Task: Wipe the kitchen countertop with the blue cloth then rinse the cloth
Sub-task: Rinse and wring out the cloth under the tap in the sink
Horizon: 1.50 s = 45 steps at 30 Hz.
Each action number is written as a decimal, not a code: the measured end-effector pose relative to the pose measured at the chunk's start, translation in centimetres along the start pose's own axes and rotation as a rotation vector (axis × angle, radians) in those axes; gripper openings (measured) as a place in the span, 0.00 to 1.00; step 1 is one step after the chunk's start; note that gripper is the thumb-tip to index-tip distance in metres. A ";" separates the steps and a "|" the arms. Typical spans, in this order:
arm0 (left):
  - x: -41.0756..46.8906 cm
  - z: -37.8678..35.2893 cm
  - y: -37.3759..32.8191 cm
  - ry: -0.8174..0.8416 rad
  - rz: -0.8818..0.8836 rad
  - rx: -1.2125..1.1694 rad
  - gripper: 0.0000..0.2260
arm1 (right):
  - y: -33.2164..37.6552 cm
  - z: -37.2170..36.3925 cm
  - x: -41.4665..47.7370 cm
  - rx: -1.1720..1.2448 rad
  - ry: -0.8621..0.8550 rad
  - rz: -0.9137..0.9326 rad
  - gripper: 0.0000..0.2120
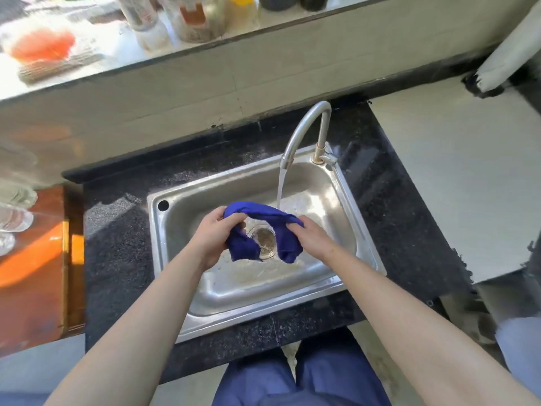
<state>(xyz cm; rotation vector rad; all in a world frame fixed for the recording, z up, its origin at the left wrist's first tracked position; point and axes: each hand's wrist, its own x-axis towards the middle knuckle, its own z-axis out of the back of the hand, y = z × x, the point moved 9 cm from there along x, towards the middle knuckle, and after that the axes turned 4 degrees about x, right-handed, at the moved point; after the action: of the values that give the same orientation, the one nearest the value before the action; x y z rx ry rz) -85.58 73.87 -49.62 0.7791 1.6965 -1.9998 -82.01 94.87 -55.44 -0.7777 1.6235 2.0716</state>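
Nearest to the camera are the person's legs in blue trousers [322,376], standing close against the front edge of the black speckled countertop [117,259]. Two bare forearms reach from the lower corners over the steel sink [263,313], which is set into this countertop.

The blue cloth [257,213] is held above the basin, stretched between both hands like an arch. The left hand [215,232] has its fingers curled around one bunched end, and the right hand [311,237] grips the other end in the same way. Both loose ends hang down, one on each side of the round drain [265,240], and they partly hide it.

The curved metal faucet [304,124] stands at the far right corner of the sink. A stream of water [281,186] falls from it onto the top of the cloth, nearer to the right hand. The bottom of the basin looks wet.

To the left of the countertop there is an orange-brown wooden surface [35,273] with clear glass bowls [14,218] on it. Behind the sink a pale wall rises to a ledge [205,54] with blurred jars and an orange object [41,46]. At the far right a white tube-shaped thing [515,54] leans in the corner.
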 end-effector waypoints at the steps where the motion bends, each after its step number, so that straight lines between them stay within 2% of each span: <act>1: 0.2 -0.1 1.3 -0.015 0.049 -0.011 0.03 | -0.3 0.8 -0.4 0.026 -0.031 -0.021 0.11; 6: 0.3 -2.7 5.6 0.035 0.172 -0.139 0.09 | 0.5 2.0 -1.7 0.239 -0.134 0.026 0.10; 8: 0.3 -4.1 5.5 0.072 0.163 -0.254 0.11 | 0.5 1.1 -1.8 0.274 -0.104 0.041 0.10; 10: 0.4 -5.3 4.9 0.123 0.137 -0.332 0.12 | 0.2 -1.2 -1.8 0.129 0.055 0.048 0.10; 12: 0.6 -5.3 4.7 0.118 0.120 -0.300 0.14 | -0.1 -3.4 -2.5 -0.024 0.262 0.058 0.16; 15: 0.7 -4.5 5.2 0.085 0.102 -0.213 0.15 | -0.4 -3.8 -3.0 -0.085 0.383 0.030 0.26; 17: 1.1 -4.0 5.5 0.083 0.098 -0.218 0.14 | -0.5 -2.8 -2.8 -0.118 0.343 0.013 0.26; 20: 1.0 -4.2 4.3 0.140 0.075 -0.174 0.15 | 0.0 0.8 -1.7 -0.123 0.063 0.047 0.17; 21: 1.0 -4.5 3.8 0.162 0.071 -0.162 0.18 | 0.5 1.5 -1.6 -0.073 0.018 0.047 0.17; 23: 0.9 -5.4 2.6 0.221 0.063 -0.115 0.25 | 1.6 1.8 -1.5 0.042 0.056 0.021 0.18; 26: 0.9 -6.5 1.1 0.286 0.027 0.006 0.32 | 3.4 1.1 -1.3 0.077 0.131 0.041 0.14; 29: 0.8 -6.6 1.1 0.295 0.032 0.063 0.38 | 4.3 1.8 -0.5 0.179 0.064 0.089 0.15; 31: 0.7 -6.4 1.8 0.294 0.025 0.216 0.41 | 4.8 2.2 -0.1 0.324 0.048 0.102 0.13; 32: 0.8 -6.3 2.1 0.285 0.026 0.286 0.37 | 5.1 2.3 0.0 0.398 0.047 0.113 0.12; 35: 0.8 -6.5 1.8 0.286 0.061 0.325 0.12 | 5.5 2.9 0.2 0.461 0.011 0.142 0.12; 36: 0.9 -6.3 1.7 0.276 0.072 0.330 0.08 | 5.2 3.3 0.2 0.444 -0.015 0.141 0.12; 38: 1.4 -5.5 1.5 0.264 0.070 0.330 0.08 | 4.4 3.8 0.6 0.358 -0.078 0.131 0.11; 41: 1.4 -5.1 1.1 0.296 0.050 0.268 0.09 | 4.5 4.8 0.4 -0.080 -0.193 0.255 0.09; 43: 1.4 -4.8 0.8 0.312 0.039 0.231 0.09 | 5.4 4.0 0.3 -0.350 -0.201 0.381 0.08; 45: 1.3 -4.8 0.3 0.351 0.015 0.232 0.12 | 5.8 2.9 0.3 -0.403 -0.164 0.433 0.08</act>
<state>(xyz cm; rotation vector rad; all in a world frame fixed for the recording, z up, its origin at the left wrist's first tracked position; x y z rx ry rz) -85.65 78.59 -51.15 1.2845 1.6438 -2.1733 -86.33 96.27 -50.82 -0.3735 1.3919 2.7412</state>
